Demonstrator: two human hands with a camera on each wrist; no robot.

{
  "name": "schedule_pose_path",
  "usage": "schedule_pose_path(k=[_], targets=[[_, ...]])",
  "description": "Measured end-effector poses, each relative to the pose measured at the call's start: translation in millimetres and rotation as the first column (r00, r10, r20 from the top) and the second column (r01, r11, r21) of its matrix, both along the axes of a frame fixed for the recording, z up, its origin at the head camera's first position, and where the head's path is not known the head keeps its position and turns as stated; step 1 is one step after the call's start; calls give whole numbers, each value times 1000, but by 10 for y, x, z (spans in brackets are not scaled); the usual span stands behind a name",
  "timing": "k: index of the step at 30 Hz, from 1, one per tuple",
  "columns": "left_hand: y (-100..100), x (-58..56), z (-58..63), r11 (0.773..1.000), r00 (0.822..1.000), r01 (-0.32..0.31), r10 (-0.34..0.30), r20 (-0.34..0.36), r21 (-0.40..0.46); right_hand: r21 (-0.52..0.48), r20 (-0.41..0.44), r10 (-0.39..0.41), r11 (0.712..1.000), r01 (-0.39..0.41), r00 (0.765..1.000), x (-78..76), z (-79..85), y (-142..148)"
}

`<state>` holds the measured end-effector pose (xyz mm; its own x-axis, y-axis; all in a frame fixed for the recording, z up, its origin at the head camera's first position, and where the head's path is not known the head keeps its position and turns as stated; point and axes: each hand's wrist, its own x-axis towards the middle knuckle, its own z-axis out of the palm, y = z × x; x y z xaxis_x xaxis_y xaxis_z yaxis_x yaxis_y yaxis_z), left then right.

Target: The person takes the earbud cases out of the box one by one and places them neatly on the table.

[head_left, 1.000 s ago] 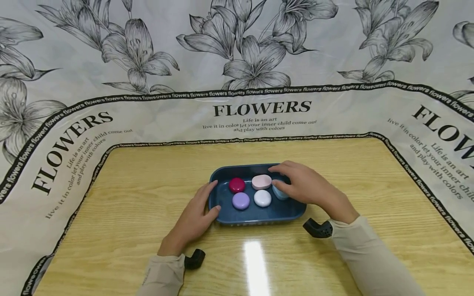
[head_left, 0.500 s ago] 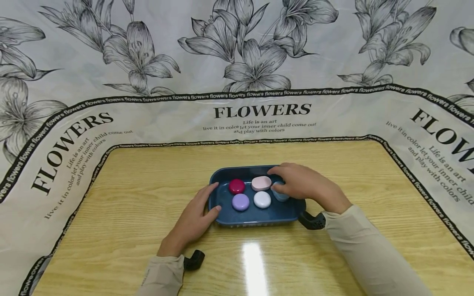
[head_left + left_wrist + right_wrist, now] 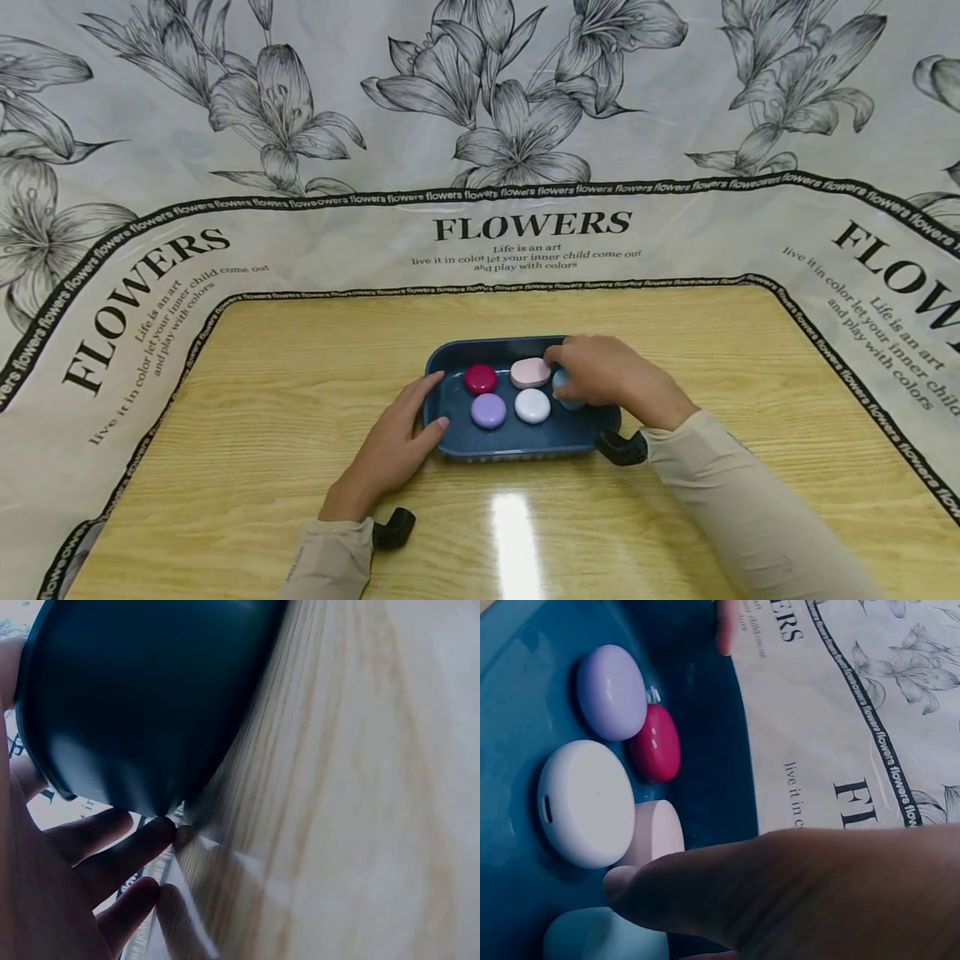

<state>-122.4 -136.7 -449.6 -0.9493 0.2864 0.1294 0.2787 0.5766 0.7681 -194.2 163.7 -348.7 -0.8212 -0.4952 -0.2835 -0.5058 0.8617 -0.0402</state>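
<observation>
Workspace, wood-grain table (image 3: 262,400), floral cloth (image 3: 360,242) on 3 sides

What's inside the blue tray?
I see a red piece, purple piece, white piece, pink piece and light-blue piece. The right hand hides part of the light-blue piece and of the tray.

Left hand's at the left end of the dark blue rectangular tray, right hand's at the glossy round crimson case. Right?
Wrong case: the right hand is at the light blue rounded case, per the head view, not the crimson case. Left hand at the left end of the tray: correct.
</observation>
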Motion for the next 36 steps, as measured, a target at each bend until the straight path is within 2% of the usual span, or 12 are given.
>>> schedule_pose_path(k=[5,14,23,36], targets=[[-7,-2,9,1000,1000,7,-7,-13,4,38,-10,25,999,-25,1000,-9,-21,-4],[-14,6,22,1000,1000,12,-12,-14,14,68,55,-3,998,-1,998,-32,26,-61],[-15,1,36,1000,1000,14,-14,-18,12,121,4,17,992,-17,1000,-39,-52,-61],[1,-4,21,1000,1000,14,-14,-20,19,103,46,12,995,-17,999,-65,-31,-52]])
